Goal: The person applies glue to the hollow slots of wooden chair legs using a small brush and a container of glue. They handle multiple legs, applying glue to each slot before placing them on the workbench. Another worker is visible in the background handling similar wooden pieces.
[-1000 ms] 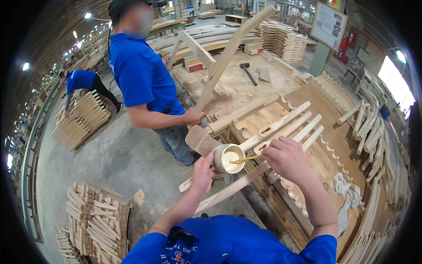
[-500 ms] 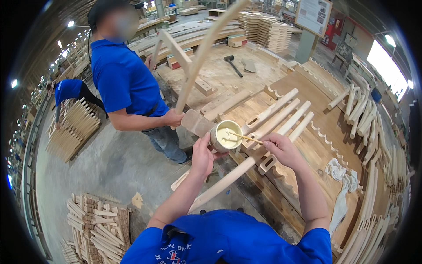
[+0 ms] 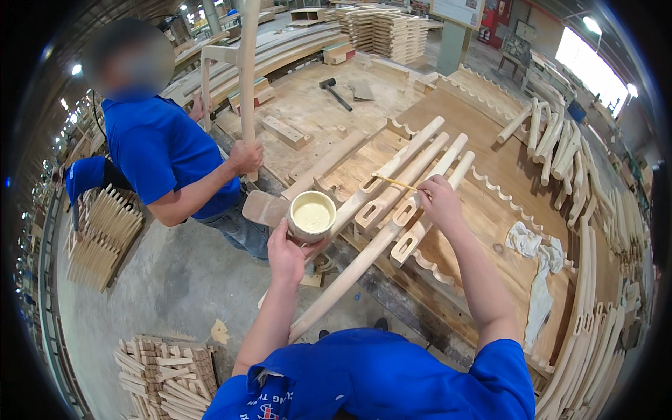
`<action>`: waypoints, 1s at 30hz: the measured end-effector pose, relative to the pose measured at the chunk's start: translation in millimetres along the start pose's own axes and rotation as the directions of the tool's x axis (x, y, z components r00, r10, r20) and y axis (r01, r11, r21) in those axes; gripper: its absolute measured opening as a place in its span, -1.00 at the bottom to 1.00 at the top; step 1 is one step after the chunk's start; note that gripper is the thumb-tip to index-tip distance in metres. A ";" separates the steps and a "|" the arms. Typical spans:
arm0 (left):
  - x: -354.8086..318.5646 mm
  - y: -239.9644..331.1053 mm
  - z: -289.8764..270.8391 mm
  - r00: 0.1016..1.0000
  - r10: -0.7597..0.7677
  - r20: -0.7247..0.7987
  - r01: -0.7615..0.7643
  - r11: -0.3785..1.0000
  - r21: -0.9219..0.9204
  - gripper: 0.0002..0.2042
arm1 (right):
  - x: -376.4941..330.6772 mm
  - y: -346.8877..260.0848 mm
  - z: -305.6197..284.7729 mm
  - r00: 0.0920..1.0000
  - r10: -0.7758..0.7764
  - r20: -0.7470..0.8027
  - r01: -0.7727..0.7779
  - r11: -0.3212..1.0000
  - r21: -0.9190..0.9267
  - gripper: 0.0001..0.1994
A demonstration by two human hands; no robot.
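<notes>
— What's the surface like?

— A broad wooden workbench [image 3: 504, 175], pale and worn, with scalloped wooden strips along its far and right edges. Four long turned wooden legs [image 3: 413, 175] with cut mortise slots lie side by side across its middle, slanting from the near left edge toward the far right. A black mallet [image 3: 334, 92] lies near the far left corner, and a crumpled white rag [image 3: 539, 259] sits toward the near right edge.

— And the hands?

— The left hand [image 3: 285, 255] is clasped round a small round pot of cream-coloured glue [image 3: 311, 215], held just off the bench's near left edge. The right hand [image 3: 439, 203] pinches a thin stick [image 3: 393, 183] between its fingertips, resting over the legs; the stick's tip points left above one of the slots.

— The room?

— A large workshop with a grey concrete floor [image 3: 161, 280]. Bundles of small wooden parts [image 3: 164, 367] are stacked on the floor at lower left, more stacks [image 3: 385, 28] stand far off, and curved chair pieces [image 3: 595, 336] line the right side. Another person in a blue shirt [image 3: 157, 154] stands at the bench's left edge, gripping an upright wooden post [image 3: 248, 63].
</notes>
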State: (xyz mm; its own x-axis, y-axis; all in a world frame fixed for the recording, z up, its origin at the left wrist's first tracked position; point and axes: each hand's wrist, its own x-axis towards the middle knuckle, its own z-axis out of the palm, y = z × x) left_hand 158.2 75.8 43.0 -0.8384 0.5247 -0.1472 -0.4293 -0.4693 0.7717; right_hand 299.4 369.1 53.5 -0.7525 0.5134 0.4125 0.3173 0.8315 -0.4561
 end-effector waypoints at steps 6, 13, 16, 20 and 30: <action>-7.1 -0.1 -22.8 1.000 0.006 -0.003 -0.006 1.000 0.027 -0.58 | 2.0 2.3 10.9 0.995 -0.041 -0.089 0.037 0.998 -0.041 -0.90; -13.2 0.9 -26.5 1.000 -0.001 -0.018 0.001 1.000 0.026 -0.59 | 2.4 4.2 14.3 0.978 -0.197 -0.062 0.200 0.979 0.047 -0.91; -14.7 0.6 -30.3 1.000 0.005 -0.012 -0.005 1.000 0.028 -0.59 | 3.8 4.3 10.2 0.959 -0.280 -0.055 0.282 0.958 0.044 -0.90; -17.0 0.5 -31.0 1.000 0.006 -0.030 -0.004 0.999 0.052 -0.59 | 9.8 4.9 9.8 0.951 -0.285 -0.124 0.296 0.952 0.082 -0.91; -20.6 4.0 -27.3 0.999 0.000 -0.051 0.001 1.000 0.022 -0.59 | 3.5 29.1 3.3 0.978 -0.168 -0.121 0.180 0.979 0.095 -0.90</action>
State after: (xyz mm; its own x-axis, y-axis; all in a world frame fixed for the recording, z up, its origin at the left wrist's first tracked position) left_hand 164.6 43.7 32.2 -0.8544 0.4880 -0.1787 -0.4227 -0.4525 0.7852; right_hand 304.2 394.3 39.1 -0.7198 0.3882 0.5755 0.1206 0.8864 -0.4470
